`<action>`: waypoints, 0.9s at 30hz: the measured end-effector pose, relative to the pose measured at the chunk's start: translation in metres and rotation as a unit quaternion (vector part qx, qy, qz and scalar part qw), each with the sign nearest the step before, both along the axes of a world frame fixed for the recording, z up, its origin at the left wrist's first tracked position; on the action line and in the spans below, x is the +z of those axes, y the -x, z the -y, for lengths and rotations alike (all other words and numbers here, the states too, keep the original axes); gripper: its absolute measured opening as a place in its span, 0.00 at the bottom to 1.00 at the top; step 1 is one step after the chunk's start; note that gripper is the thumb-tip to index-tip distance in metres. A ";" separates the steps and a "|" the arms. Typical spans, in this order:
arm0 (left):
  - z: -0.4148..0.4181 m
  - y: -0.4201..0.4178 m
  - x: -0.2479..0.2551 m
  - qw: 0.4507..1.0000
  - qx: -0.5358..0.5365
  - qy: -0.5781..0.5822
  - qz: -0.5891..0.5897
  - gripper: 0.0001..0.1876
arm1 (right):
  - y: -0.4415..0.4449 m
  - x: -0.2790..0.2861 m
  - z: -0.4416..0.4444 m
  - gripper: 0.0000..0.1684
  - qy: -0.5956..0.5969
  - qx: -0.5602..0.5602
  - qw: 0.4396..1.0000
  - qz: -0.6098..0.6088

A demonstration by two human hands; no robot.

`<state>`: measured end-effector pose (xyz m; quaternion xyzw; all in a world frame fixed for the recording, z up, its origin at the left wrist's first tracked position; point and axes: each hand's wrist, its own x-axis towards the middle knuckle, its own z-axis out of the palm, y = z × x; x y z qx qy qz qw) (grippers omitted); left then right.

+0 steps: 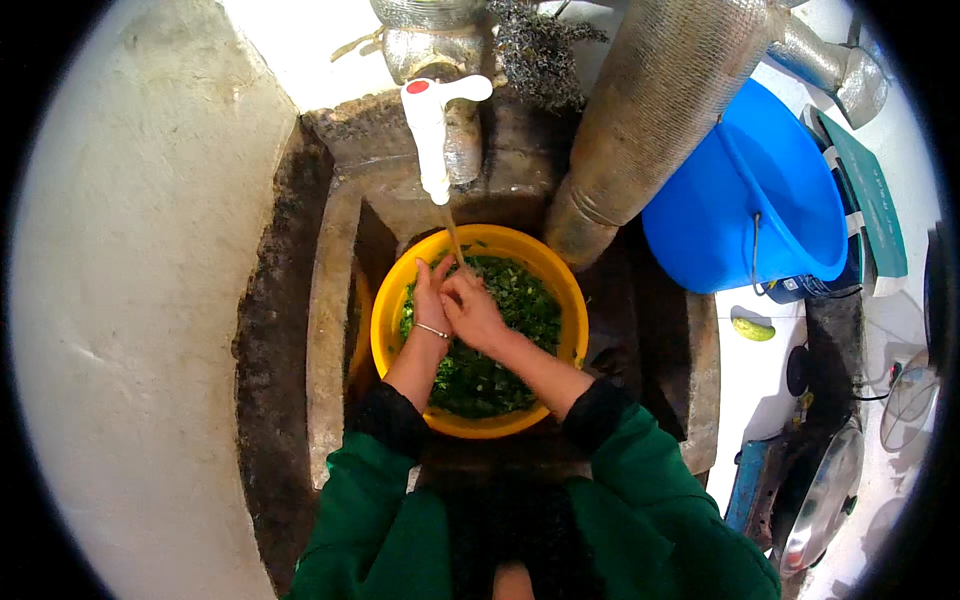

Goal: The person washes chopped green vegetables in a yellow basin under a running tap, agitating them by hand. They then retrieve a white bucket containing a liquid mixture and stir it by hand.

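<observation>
A yellow plastic basin (577,315) stands in a stone-like sink, with chopped leafy greens (487,382) in it. Above its far side, a white tap (427,142) with a red mark lets a thin stream of water (453,234) fall beside my hands. My left hand (431,300), a thin bracelet at its wrist, is over the greens with the thumb raised and the palm turned towards the other hand. My right hand (474,311) touches it, fingers bent. Whether anything small lies between the fingers cannot be made out.
The sink's raised rim (328,330) surrounds the basin. Foil-wrapped pipes (652,112) slant down behind it, near a dark dried plant bunch (544,56). To the right are a blue bucket (690,225), a green cucumber-like vegetable (753,328) and a metal lid (825,499). A pale wall (142,300) stands left.
</observation>
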<state>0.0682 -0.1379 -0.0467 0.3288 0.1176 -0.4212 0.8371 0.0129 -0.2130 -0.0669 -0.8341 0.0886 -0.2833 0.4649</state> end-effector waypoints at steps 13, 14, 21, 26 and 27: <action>-0.009 -0.008 -0.055 0.976 0.042 0.215 0.007 0.30 | -0.027 0.015 0.007 0.11 -0.697 0.117 0.695 -0.128; 0.003 0.015 -0.024 0.991 0.133 0.023 -0.006 0.30 | -0.023 0.019 0.013 0.11 -0.719 0.107 0.680 -0.101; 0.016 0.066 0.012 0.991 0.036 0.032 0.124 0.35 | -0.051 -0.002 0.034 0.11 -0.750 -0.051 0.660 -0.003; 0.039 0.067 -0.007 0.831 0.018 -0.395 0.392 0.35 | -0.057 -0.030 0.023 0.10 -0.460 -0.131 0.878 -0.033; 0.036 0.051 -0.014 0.861 0.038 -0.382 0.334 0.31 | -0.057 -0.022 0.015 0.10 -0.408 -0.114 0.904 -0.057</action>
